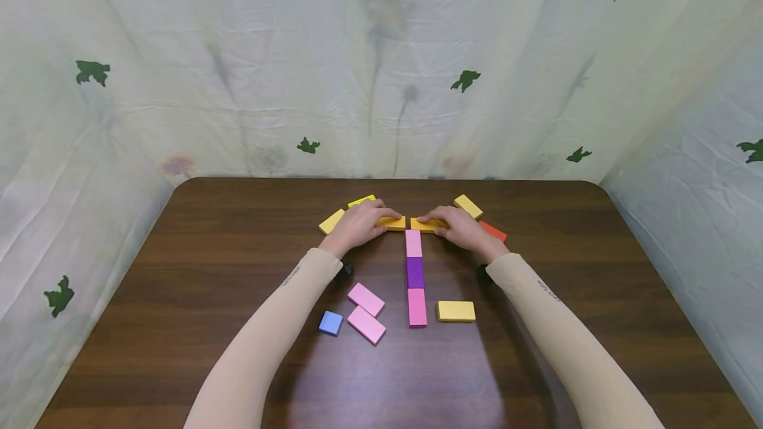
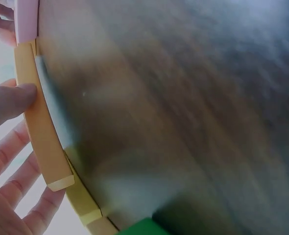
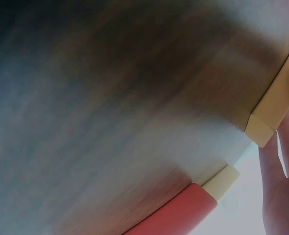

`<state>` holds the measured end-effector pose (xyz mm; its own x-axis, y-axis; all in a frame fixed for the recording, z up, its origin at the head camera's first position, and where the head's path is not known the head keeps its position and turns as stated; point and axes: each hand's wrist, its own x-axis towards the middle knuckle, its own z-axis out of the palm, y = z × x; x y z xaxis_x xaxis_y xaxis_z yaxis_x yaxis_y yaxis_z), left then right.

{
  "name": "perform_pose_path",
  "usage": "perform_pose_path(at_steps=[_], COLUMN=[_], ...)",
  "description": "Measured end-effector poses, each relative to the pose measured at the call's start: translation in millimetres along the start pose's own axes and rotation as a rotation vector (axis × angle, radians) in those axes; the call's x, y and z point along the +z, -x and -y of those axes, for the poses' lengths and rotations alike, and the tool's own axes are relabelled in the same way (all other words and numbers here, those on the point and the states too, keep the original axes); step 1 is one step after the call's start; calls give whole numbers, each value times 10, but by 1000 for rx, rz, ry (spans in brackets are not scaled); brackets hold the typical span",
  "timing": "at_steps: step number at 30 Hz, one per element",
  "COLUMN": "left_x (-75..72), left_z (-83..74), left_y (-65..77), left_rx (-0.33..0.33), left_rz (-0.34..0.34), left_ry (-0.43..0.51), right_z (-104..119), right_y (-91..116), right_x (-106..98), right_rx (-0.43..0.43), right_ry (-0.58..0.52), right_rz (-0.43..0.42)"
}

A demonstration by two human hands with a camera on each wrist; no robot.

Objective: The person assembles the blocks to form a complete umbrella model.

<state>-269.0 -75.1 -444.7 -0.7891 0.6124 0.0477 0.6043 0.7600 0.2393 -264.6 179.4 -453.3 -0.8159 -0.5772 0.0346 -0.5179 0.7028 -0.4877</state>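
My left hand (image 1: 360, 220) pinches an orange block (image 1: 396, 224) near the back of the table, and the left wrist view shows the thumb on one face of that orange block (image 2: 44, 122) with fingers behind it. Opposite, my right hand (image 1: 461, 227) holds a second orange block (image 1: 424, 226); the thumb and fingers lie about this block (image 3: 276, 98) in the right wrist view. A narrow gap parts the two blocks. Below the gap runs a straight column: a light pink block (image 1: 414, 243), a purple block (image 1: 414, 273) and a darker pink block (image 1: 416, 308).
Beside the left hand lie a pale yellow block (image 1: 332, 222) and a bright yellow one (image 1: 361, 200). Another yellow block (image 1: 467, 206) and a red block (image 1: 493, 231) are by the right. Nearer are two pink blocks (image 1: 366, 325), a blue block (image 1: 330, 323) and a yellow block (image 1: 456, 311).
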Motion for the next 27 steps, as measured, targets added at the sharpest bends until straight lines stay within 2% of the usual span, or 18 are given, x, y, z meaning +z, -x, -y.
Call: perform_pose_path(at_steps=[9,17,27], left_x=[52,-6,-23], left_z=[-28,-98,-137], left_y=[-60,40,189], left_rx=[-3,-11,-5], left_rz=[20,16,83], left_ry=[34,57,-49], right_z=[3,0,-7], right_y=[10,4,3], right_x=[-1,1,11], right_rx=[-10,-15,-27], right_ry=[1,1,6], right_rz=[-2,-3,-18])
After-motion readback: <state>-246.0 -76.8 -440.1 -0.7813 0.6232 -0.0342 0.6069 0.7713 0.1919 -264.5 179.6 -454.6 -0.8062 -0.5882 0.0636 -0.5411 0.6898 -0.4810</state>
